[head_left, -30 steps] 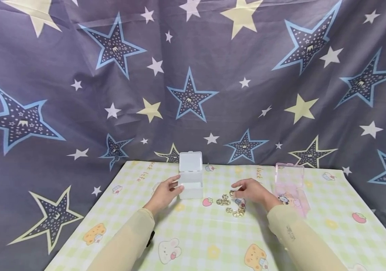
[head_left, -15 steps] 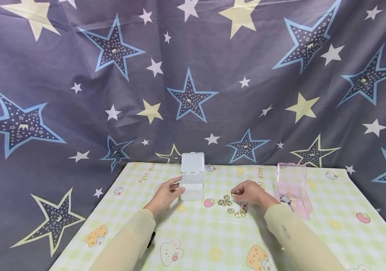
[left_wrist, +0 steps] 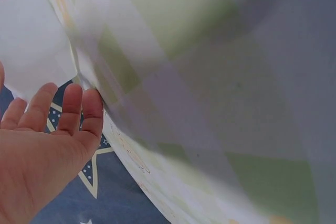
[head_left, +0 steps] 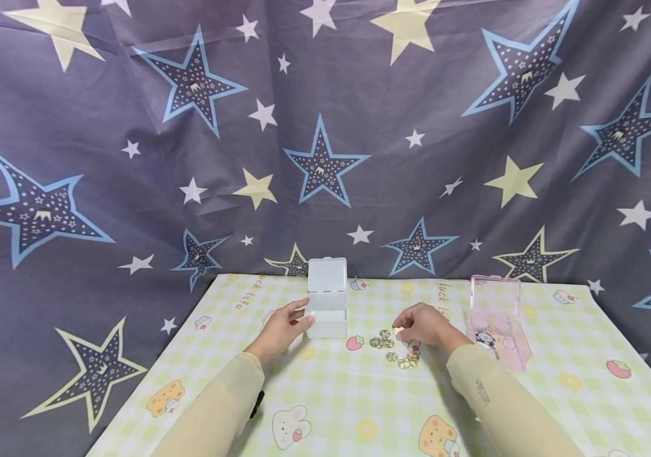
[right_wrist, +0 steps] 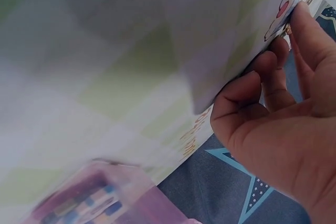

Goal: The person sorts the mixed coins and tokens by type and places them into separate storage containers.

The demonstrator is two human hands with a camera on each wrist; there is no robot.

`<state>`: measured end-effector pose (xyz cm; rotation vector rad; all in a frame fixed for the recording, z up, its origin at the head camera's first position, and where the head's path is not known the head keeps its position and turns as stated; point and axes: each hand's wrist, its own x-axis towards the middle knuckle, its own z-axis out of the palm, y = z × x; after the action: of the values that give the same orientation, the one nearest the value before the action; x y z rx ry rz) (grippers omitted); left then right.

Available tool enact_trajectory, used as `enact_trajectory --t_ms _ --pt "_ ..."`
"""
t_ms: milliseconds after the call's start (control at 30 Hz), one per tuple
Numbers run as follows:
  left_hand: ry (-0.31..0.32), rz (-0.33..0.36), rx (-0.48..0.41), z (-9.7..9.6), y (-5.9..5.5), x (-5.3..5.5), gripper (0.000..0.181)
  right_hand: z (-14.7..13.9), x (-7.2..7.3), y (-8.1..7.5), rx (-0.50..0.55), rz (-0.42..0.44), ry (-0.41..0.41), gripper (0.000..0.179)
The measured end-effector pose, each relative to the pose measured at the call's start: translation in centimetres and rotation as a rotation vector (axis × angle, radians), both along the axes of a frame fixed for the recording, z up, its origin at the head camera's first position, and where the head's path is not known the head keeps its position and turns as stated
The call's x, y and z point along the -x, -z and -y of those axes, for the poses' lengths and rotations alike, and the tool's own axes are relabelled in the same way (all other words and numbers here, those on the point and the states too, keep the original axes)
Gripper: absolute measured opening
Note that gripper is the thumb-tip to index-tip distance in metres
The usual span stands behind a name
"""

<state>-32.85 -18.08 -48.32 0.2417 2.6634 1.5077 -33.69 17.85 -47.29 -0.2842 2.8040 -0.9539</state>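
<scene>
A white plastic box (head_left: 327,327) with its lid raised stands near the back of the table. Along its left side lies my left hand (head_left: 282,327), fingers fairly straight and thumb by the front corner; the left wrist view shows these fingers (left_wrist: 72,106) beside the white wall. My right hand (head_left: 425,324) is low over the table, thumb and forefinger pinching a shiny gold coin (head_left: 398,330). Several more gold coins (head_left: 382,343) lie loose in front of and left of that hand. In the right wrist view, the fingertips partly hide the pinched coin.
Right of my right hand stands a clear pink box (head_left: 499,336) with its lid up and colourful printed items inside. A checked tablecloth (head_left: 223,387) with cartoon prints covers the table. Behind hangs a dark star-patterned curtain (head_left: 360,95).
My right thumb and forefinger have come together on a gold coin and lifted it slightly. My left hand stays at the white box. The head view has shifted a little.
</scene>
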Motion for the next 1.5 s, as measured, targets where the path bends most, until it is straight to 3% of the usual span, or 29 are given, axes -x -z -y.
enact_trajectory --t_ms 200,367,700,933,1100,1200,1500 --pt "-0.006 -0.013 -0.004 -0.3 -0.2 -0.1 0.058 -0.4 -0.3 -0.3 0.03 -0.033 0.019 0.014" --pt "-0.013 -0.025 0.017 -0.3 -0.1 -0.1 0.057 -1.1 -0.6 -0.5 0.122 -0.049 0.028 0.011" --pt "-0.009 0.0 0.022 -0.1 0.0 -0.5 0.059 -1.4 -1.0 -0.4 0.324 0.035 0.061 0.02" --pt "-0.013 0.005 0.009 -0.3 -0.2 -0.5 0.059 -1.0 -0.3 -1.9 0.436 0.063 0.063 0.031" --pt "-0.021 -0.004 -0.007 -0.1 -0.1 -0.5 0.058 0.9 0.6 -3.3 0.562 0.098 0.067 0.036" --pt "-0.016 -0.009 -0.028 0.0 -0.1 -0.5 0.058 2.7 0.7 -3.7 0.578 0.098 0.057 0.034" --pt "-0.006 0.034 -0.078 -0.3 -0.4 -0.8 0.06 8.3 0.4 -2.7 0.477 0.044 0.053 0.025"
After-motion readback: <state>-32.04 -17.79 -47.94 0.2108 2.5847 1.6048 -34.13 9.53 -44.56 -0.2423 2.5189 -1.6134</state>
